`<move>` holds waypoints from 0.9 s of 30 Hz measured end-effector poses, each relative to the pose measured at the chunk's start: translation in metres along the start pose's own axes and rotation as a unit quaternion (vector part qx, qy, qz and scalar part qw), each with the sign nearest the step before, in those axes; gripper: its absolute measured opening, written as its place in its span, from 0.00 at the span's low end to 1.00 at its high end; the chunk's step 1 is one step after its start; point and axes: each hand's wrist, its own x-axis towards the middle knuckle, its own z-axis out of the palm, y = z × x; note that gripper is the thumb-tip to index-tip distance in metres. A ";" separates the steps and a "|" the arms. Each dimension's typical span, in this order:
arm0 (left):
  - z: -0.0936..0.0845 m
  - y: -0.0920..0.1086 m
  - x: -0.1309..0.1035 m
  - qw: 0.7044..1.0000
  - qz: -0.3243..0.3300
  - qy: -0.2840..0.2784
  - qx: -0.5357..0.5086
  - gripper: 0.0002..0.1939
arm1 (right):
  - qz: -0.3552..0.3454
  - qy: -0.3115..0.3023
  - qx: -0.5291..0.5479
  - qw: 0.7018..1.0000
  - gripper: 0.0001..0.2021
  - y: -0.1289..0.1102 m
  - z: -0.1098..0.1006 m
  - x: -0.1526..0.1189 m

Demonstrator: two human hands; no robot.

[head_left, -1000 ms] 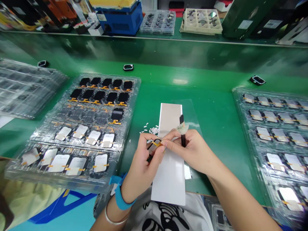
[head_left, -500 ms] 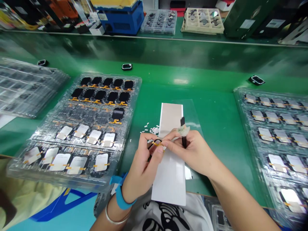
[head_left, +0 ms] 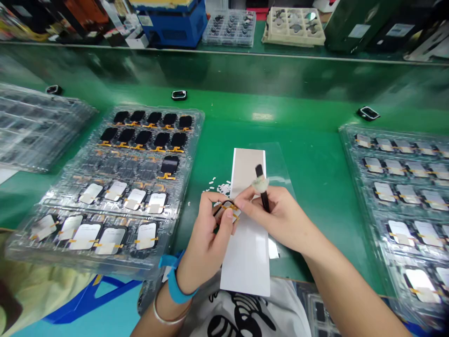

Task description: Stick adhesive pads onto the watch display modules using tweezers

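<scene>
My left hand [head_left: 206,241] is closed on a small watch screen [head_left: 231,213], its pale back with orange flex strips facing up. The thumb presses on that back while the fingers lie behind it. My right hand [head_left: 289,220] grips a slim black tool [head_left: 264,201] with a pale wad wrapped around it, pointing up and away. The tool's lower end is hidden in the palm. At the far right edge of the screen, the right thumb and forefinger pinch together; anything between them is too small to make out. Beneath both hands lies a long white-and-beige sheet [head_left: 245,267].
Left stands a clear tray [head_left: 122,262] of watch screens, some black side up, others pale side up. Another screen tray [head_left: 382,262] is at right. Small white pieces [head_left: 223,188] lie beside the sheet. Black watch cases [head_left: 179,95] sit behind; a shelf [head_left: 238,49] runs across the back.
The screen in my left hand has tilted so more of its pale back shows. The black tool in my right hand has swung to lean left. The whole view has shifted slightly.
</scene>
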 end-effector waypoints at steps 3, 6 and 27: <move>0.001 0.001 0.002 0.999 0.013 0.015 0.025 0.04 | -0.060 0.092 0.015 0.994 0.15 -0.005 -0.008 -0.004; 0.001 0.003 0.003 0.995 0.036 0.000 0.090 0.03 | -0.129 0.201 -0.044 0.970 0.18 -0.007 -0.016 -0.013; 0.008 0.008 -0.005 0.842 0.195 -0.213 0.455 0.07 | -0.042 0.245 0.059 0.967 0.11 0.044 -0.005 -0.025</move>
